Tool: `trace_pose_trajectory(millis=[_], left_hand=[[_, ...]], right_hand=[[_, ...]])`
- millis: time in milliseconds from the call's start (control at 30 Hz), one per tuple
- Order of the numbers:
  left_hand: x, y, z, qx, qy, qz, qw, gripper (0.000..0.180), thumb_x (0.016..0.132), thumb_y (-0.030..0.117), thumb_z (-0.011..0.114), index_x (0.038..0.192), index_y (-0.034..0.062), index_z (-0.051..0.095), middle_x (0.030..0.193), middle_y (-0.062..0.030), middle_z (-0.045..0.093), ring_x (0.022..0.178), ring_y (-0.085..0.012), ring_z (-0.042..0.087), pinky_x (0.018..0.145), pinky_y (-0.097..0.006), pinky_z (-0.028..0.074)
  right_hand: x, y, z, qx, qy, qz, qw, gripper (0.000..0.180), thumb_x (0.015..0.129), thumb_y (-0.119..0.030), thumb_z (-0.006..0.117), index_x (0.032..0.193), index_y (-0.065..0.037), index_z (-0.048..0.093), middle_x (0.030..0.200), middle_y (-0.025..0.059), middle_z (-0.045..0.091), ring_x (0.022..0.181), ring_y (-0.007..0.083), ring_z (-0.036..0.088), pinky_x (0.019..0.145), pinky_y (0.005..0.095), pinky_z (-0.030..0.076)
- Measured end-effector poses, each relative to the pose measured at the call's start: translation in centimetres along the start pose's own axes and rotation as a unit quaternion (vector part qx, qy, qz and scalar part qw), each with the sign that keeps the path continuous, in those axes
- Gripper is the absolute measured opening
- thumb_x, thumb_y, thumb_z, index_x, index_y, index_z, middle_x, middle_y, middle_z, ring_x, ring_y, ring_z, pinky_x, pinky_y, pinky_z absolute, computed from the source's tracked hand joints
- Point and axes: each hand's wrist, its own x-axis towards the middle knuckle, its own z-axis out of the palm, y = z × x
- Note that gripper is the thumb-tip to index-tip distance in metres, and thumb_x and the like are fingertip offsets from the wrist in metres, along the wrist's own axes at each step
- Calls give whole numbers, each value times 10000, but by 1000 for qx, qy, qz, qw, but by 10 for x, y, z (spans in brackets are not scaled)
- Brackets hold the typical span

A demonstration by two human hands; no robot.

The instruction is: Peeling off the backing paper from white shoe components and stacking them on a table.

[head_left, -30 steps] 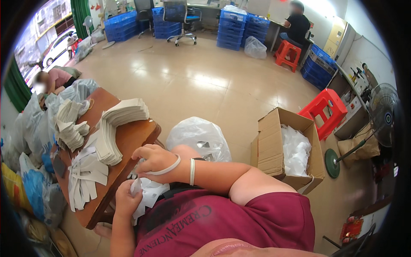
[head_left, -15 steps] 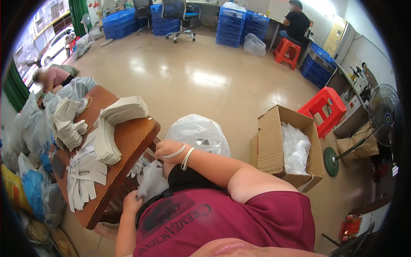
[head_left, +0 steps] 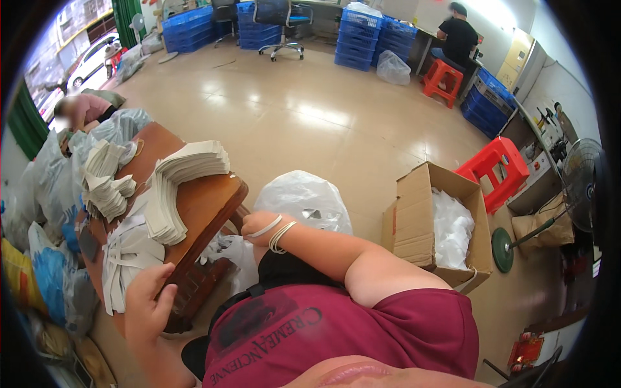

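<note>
Left hand (head_left: pixel 147 304) risen to white pieces (head_left: pixel 126 258), grip open

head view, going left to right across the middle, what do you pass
blue plastic bags → stacks of white paper pieces on the wooden table → white plastic bag → open cardboard box → red stool → standing fan

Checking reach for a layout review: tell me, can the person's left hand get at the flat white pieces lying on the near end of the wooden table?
Probably yes. The left hand rests at the table edge, right beside the flat white pieces, with nothing between them.
</note>
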Motion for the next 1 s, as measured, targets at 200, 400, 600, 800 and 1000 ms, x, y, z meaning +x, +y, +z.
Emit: trace_pose_trajectory(millis=[200, 400, 600, 800, 1000], left_hand=[[-5, 74, -45, 101, 172, 319, 926, 128, 906, 76, 560, 1016, 39, 616, 916, -101, 672, 787, -248, 613, 816, -452, 486], [6, 121, -32, 58, 178, 393, 900, 267, 1046, 223, 389, 1234, 63, 489, 955, -76, 645, 814, -270, 621, 930, -541, 441], [-8, 144, -9, -454, 17, 280, 846, 610, 1071, 407, 299, 1536, 18, 230, 917, -99, 657, 1057, -334, 587, 1057, -568, 354], [-18, 183, -24, -646, -126, 131, 741, 941, 1008, 638, 287, 1567, -52, -22, 1044, -259, 700, 1278, -489, 457, 1163, -546, 214], [-14, 191, -22, -653, -114, 154, 732, 896, 1027, 604, 283, 1570, -50, -2, 983, -250, 708, 1223, -456, 492, 1102, -493, 276]], right_hand=[[5, -15, -6, -3, -34, 17, 999, 263, 906, -225, 580, 930, -25, 749, 970, 174, 694, 930, 355, 685, 812, 450, 551], [7, -2, 6, -26, -51, 30, 998, 256, 904, -253, 563, 863, -79, 746, 920, 173, 679, 898, 375, 667, 814, 461, 530], [7, -8, 4, -21, -30, 33, 999, 258, 903, -244, 562, 874, -61, 742, 932, 180, 684, 907, 380, 666, 818, 458, 531], [11, -4, 8, -29, -22, 25, 999, 291, 900, -226, 547, 881, -18, 751, 910, 197, 708, 867, 387, 692, 790, 454, 560], [16, -2, 18, -19, -11, 3, 1000, 277, 897, -237, 569, 882, -24, 745, 914, 203, 707, 882, 385, 690, 801, 461, 555]])
